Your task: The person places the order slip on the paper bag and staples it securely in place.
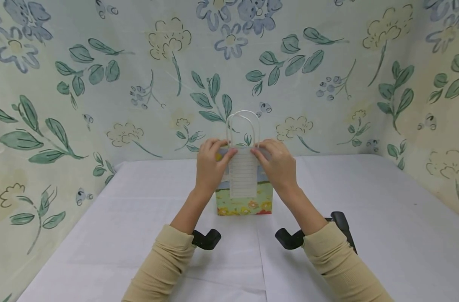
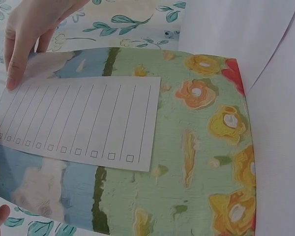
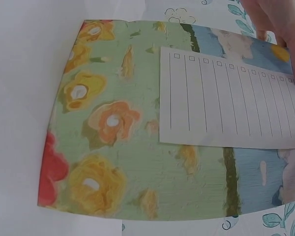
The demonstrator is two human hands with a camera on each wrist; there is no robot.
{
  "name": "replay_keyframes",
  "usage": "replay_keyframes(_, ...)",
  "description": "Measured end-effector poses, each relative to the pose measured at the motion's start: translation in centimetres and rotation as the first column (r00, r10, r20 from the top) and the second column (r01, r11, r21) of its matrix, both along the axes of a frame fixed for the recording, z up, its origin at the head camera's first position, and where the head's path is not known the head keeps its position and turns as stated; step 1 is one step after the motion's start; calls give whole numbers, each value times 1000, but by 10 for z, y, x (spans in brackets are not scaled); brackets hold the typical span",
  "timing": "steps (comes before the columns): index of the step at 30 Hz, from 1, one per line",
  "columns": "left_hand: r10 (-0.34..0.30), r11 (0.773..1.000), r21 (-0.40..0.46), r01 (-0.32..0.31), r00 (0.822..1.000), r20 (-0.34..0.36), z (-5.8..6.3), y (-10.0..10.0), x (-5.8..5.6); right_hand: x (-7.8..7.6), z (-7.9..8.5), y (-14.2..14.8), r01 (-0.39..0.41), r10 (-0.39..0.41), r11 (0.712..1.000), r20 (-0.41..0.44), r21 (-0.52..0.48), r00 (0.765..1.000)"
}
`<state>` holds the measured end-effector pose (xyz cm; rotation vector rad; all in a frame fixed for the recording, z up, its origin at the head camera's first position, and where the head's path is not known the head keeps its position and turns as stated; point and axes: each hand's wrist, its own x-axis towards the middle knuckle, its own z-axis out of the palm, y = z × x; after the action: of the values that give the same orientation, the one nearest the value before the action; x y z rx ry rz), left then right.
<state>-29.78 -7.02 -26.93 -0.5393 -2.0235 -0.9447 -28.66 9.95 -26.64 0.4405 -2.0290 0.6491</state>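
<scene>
A small paper gift bag (image 1: 265, 201) with a painted flower meadow stands upright on the white-covered table, its white handles (image 1: 248, 111) arching above it. Against its front lies a lined checklist sheet (image 1: 243, 176), a row of small boxes along one side. My left hand (image 1: 209, 163) pinches the sheet's upper left corner at the bag's rim, thumb in front. The upper right corner is pinched the same way by my right hand (image 1: 279, 163); this right hand (image 2: 32, 24) also shows in the left wrist view. How far the fingers reach behind the rim is hidden.
White cloth (image 1: 138, 218) covers the table, with a crease running towards the front. Flowered fabric (image 1: 131, 75) hangs behind and at both sides. Black curved pieces (image 1: 210, 240) sit by both wrists, below the forearms.
</scene>
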Motion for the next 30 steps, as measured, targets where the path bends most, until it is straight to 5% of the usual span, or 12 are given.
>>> replay_keyframes(9, -97, 993, 72, 91, 992, 80, 3, 0, -2, -2, 0, 0, 7, -7, 1000, -7, -4, 1000)
replay_keyframes(30, -209, 964, 202, 175, 964, 165, 7, 2, -7, -7, 1, 1, -56, 63, 995, 83, -87, 995)
